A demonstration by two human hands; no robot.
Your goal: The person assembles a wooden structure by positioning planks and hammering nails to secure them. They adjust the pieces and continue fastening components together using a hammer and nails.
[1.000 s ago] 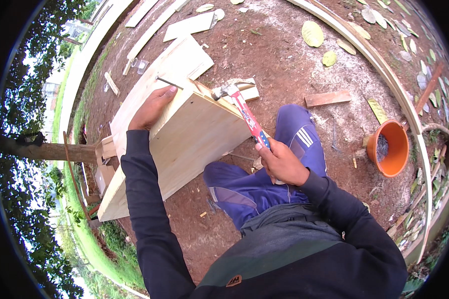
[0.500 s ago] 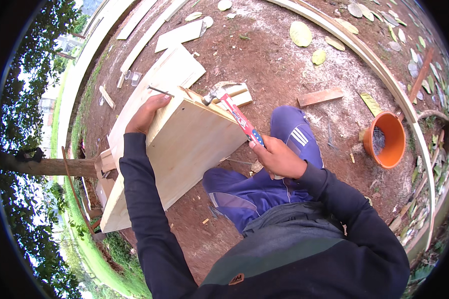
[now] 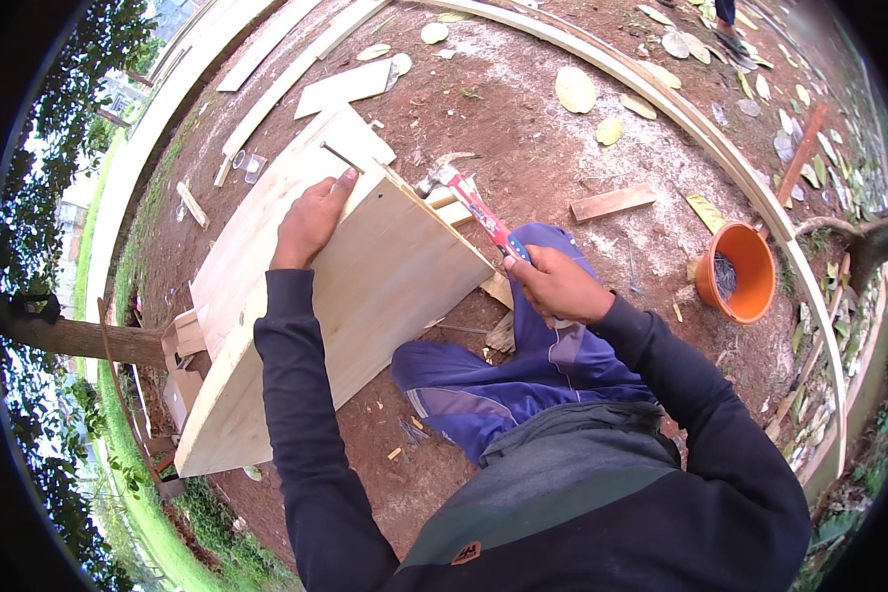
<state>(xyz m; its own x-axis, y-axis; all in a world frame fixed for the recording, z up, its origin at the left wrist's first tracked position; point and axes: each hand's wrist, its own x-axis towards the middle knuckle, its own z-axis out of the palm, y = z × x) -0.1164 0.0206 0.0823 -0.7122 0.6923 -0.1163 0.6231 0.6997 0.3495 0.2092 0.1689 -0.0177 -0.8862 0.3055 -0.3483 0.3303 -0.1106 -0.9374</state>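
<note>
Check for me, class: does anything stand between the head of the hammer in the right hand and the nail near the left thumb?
Yes: in this view, an upper corner of the wooden structure lies between the hammer head and the nail. Depth is unclear.

Bare reddish-brown ground point(image 3: 523, 109), dusted whitish in patches. Clockwise from the centre of view: at one o'clock lies a broad pale-yellow leaf point(image 3: 575, 91); at two, a reddish wooden block point(image 3: 613, 203); at three, an orange bucket point(image 3: 758, 284); at nine, a large pale wooden structure point(image 3: 375, 266); at ten, a clear plastic cup point(image 3: 255, 167); at eleven, a flat board point(image 3: 343, 88).
</note>
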